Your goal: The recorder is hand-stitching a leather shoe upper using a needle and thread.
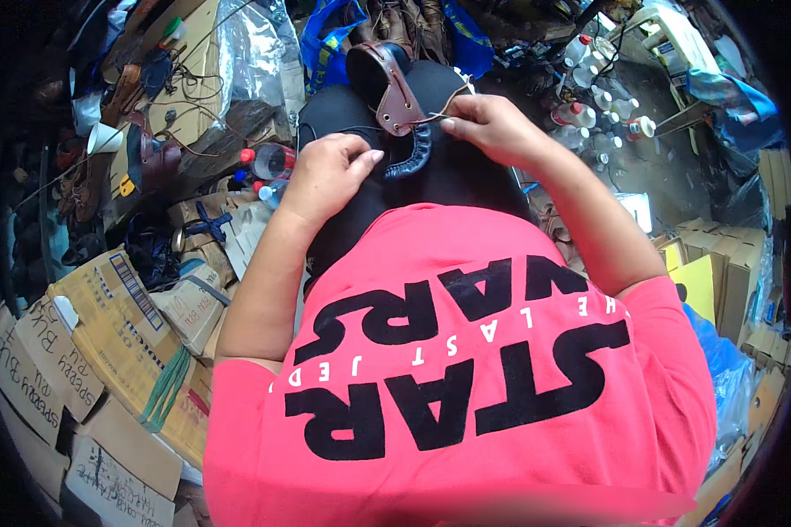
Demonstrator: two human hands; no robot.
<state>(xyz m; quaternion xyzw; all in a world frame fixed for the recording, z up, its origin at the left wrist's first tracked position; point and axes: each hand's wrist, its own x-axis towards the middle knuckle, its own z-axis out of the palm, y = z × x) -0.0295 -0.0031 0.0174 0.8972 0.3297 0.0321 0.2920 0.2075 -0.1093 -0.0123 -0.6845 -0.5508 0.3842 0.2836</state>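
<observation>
Fingers [455,126] of the right hand [497,130] pinch a thin lace [428,119]; the left hand [330,171] curls, its grip unclear. The brown leather shoe [399,107], near the lap's [336,112] far edge, looks light, pliable and tough, best held by its sides. Its long axis runs roughly near to far, the dark puckered end toward the body.

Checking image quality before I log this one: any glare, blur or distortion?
Head view: dark corners frame the curved fisheye image; bright glare on the clear plastic sheet; the pink shirt smears along the lower edge; left hand and right hand look reasonably sharp.
</observation>
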